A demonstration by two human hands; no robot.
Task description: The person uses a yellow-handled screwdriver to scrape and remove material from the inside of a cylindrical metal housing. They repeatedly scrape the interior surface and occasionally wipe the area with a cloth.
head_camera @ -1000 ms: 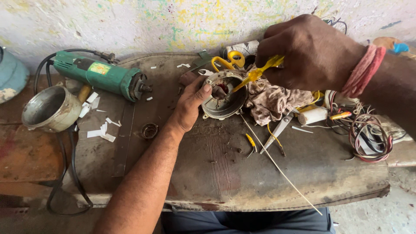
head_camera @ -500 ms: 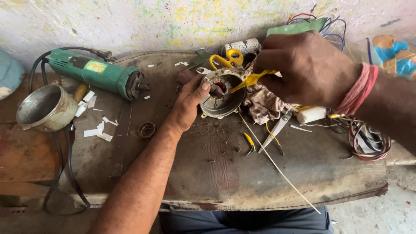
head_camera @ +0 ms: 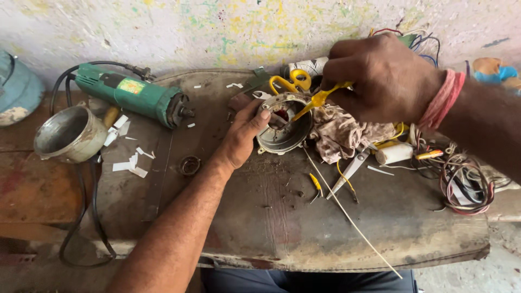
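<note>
Left hand (head_camera: 242,138) clamped on round motor housing (head_camera: 283,126), bench back edge | right hand (head_camera: 380,78) closed on yellow tool (head_camera: 317,100), tip inside | advice: brace housing, probe gently.

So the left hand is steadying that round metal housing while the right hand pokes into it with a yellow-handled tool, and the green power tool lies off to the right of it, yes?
Nearly. In the head view the green power tool lies to the left of the round metal housing, not the right. The rest holds: the left hand steadies the housing and the right hand works a yellow-handled tool into it.
</note>
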